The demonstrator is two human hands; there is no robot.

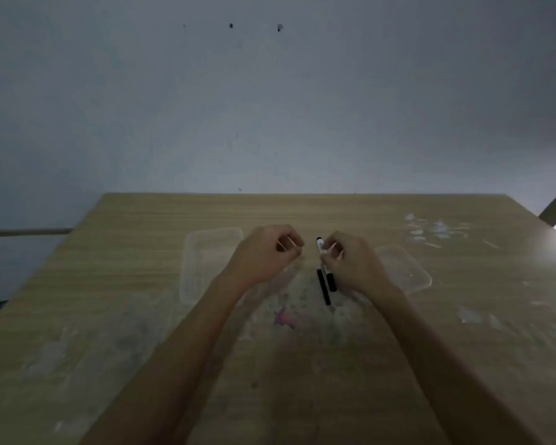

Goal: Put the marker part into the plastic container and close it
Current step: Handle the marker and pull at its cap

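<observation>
1. Because both forearms reach in from the near edge of the bench (142, 364), they cover much of its worn, stained wood; a small red-and-blue smear (283, 317) lies between the arms, nearer the viewer than the marker.
2. Just beyond that smear a thin black marker part (323, 287) lies flat on the bench, apart from both plastic pieces.
3. Directly above it the right hand (353, 264) holds the marker body (320, 245), a slim white-and-black barrel, pinched narrowly between the fingertips and tilted a little off upright. A dark cap-like piece (332, 282) shows at the heel of that hand; whether it is held or resting I cannot tell.
4. Left of the marker the left hand (264, 255) is loosely curled with its grip nearly closed; whether it holds anything small cannot be told.
5. The marker parts look light, stiff and smooth, so a fingertip pinch at mid-length should serve; round barrels may roll if dropped.
6. Left of the marker, partly under the left wrist, sits the clear plastic container (206, 261), open. Right of the marker, behind the right hand, lies the clear lid (405, 271), flexible and likely needing pressure along its rim to snap shut.
7. Beyond the marker the bench carries pale scuffs (437, 228), then a bare grey wall (270, 107) with a few dark holes; the room is dim.
</observation>
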